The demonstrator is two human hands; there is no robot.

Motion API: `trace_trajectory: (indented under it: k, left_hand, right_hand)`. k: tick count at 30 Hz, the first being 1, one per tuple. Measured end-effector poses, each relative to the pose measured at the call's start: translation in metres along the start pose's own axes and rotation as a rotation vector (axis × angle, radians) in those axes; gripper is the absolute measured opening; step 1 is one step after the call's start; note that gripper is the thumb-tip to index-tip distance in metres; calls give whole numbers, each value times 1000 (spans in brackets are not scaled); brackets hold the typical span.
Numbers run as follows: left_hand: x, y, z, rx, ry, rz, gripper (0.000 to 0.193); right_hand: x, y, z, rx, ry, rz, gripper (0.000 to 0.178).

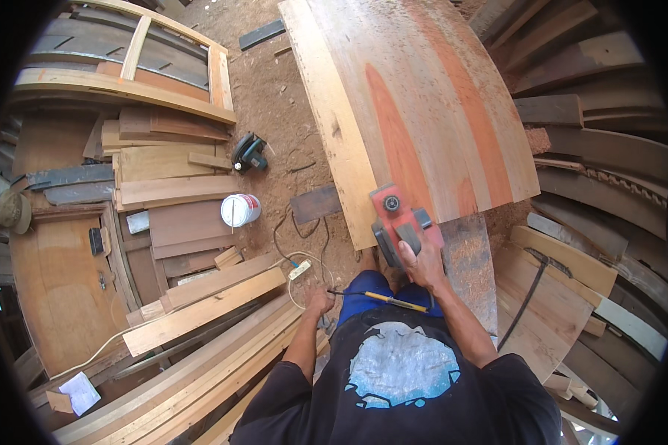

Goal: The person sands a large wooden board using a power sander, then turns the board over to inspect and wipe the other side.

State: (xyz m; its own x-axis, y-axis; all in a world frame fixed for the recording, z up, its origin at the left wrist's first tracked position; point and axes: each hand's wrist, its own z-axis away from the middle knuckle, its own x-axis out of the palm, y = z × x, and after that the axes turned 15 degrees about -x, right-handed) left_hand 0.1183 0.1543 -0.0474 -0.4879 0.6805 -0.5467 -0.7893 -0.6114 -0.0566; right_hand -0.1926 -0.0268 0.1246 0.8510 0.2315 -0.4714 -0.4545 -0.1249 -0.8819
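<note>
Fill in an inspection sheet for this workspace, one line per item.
Surface: wide wooden panel, shavings scattered over it.
Job's things: red power planer at the panel's near edge.
Clutter: dark power saw and white bucket on the ground.
Hands: right hand grips the planer; left hand low, grip unclear.
Cables: yellow-and-dark cord across the lap; power strip near the left hand.
Surroundings: boards stacked at right; wooden frame upper left.

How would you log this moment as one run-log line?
right hand: gripping red power planer | planer: overlaps wood panel's near edge in view | left hand: beside yellow-and-black cord, grip unclear
</note>
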Motion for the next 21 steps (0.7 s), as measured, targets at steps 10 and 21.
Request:
trace_trajectory:
  k: [10, 21]
  left_hand:
    - [-5, 9, 6, 18, 268, 138, 23]
    - [-19, -3, -10, 42, 293, 225, 29]
  right_hand:
    - [-1, -9, -49, 12, 8, 6, 58]
    - [13, 5, -102, -22, 14, 63, 65]
